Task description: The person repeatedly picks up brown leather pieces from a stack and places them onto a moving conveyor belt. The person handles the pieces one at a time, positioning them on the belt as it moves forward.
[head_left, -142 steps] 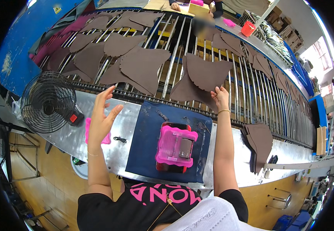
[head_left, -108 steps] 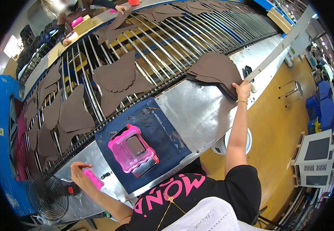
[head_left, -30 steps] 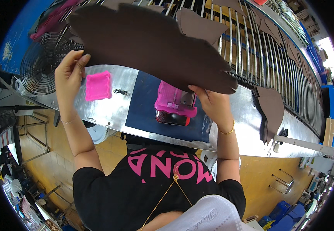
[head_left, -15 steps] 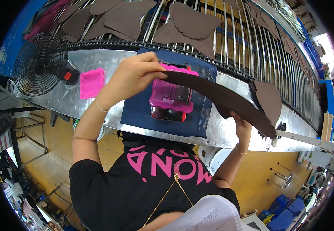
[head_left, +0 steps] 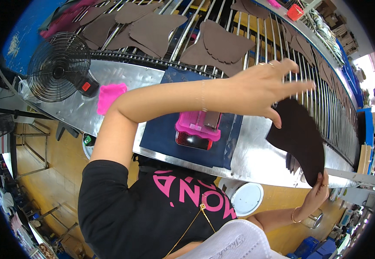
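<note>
My left hand (head_left: 265,88) reaches across to the right, its fingers spread, the thumb beside the upper edge of a dark brown flat cut piece (head_left: 300,134), perhaps leather or fabric. The lower end of that piece is pinched in my right hand (head_left: 320,190), over the right part of the metal table. Below my left forearm, a pink scalloped tray (head_left: 185,125) sits on a dark blue mat (head_left: 161,142), with a small brown block (head_left: 212,120) in it. A black and red object (head_left: 192,141) shows under the tray's near side. My forearm hides part of the tray.
A rack of metal rods (head_left: 256,39) runs along the table's far side, carrying several brown cut pieces (head_left: 222,41). On the table's left stand a black wire fan (head_left: 59,64) and a second pink tray (head_left: 109,97). A white round lid (head_left: 247,199) shows below the near edge.
My left hand has swung right and its fingers have opened off the piece's end. The piece has turned steeper and moved right, with my right hand lower and farther right.
</note>
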The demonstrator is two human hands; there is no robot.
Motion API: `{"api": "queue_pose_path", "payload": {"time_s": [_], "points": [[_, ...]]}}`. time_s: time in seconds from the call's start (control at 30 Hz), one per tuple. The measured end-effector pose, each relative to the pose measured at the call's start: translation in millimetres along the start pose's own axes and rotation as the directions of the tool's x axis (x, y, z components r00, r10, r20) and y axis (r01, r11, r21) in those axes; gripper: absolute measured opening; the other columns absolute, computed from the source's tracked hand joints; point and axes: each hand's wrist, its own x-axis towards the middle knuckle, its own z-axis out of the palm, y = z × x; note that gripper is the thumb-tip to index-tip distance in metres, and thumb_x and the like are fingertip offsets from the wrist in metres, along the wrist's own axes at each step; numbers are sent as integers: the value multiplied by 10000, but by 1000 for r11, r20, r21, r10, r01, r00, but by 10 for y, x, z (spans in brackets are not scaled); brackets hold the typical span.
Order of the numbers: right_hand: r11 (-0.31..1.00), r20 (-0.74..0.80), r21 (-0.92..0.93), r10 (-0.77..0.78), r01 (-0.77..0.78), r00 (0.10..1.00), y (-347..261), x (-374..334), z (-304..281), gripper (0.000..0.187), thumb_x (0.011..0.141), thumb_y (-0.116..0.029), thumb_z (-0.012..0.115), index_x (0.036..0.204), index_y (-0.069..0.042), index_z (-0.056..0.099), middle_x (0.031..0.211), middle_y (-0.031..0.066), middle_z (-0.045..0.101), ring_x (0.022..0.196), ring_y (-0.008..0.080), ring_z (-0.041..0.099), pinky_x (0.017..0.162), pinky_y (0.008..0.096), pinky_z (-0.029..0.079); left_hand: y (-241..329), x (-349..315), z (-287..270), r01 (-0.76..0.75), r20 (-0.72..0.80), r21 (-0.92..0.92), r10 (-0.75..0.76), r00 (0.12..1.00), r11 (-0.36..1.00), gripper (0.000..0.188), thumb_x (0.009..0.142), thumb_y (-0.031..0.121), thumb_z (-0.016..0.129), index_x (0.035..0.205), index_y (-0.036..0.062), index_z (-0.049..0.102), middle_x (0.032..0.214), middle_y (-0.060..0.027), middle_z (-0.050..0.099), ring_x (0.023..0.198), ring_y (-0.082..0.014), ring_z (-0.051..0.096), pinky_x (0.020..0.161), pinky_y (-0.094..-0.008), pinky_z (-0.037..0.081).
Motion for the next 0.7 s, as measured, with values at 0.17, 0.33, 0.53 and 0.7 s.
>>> {"api": "queue_pose_path", "payload": {"time_s": [0.17,0.33,0.53,0.7], "points": [[982,76,-74,-169,174,983,-448,446,141,191,877,32,527,1025,-30,629,872,146,646,741,240,631,663,323,484,-73,218,159,-28,243,112,0,970,993,324,718,212,719,1022,111,668,1076,-163,551,998,-345,571,805,-433,482],[912,-73,-272,-336,306,939,-729,778,319,322,886,-101,584,1206,-72,568,1238,132,578,1117,285,552,935,397,402,-463,168,114,268,294,102,-286,912,958,209,784,139,595,960,75,687,740,-154,638,763,-337,644,686,-439,506],[1000,-345,12,-2,6,939,-509,567,384,354,888,-173,600,1221,-66,545,1307,131,501,1190,286,483,1006,417,371,-1634,-267,-122,775,220,-529,-826,519,346,304,925,149,517,1197,16,546,818,-93,625,571,-145,610,434,-270,478],[992,-69,-59,109,-113,992,-2,215,739,285,895,-152,575,1157,-39,575,1261,144,513,1156,303,503,973,415,389,-2777,-826,-97,415,81,-907,-936,343,74,431,934,32,451,1346,43,323,1114,-165,530,697,-221,654,529,-272,554]]}}
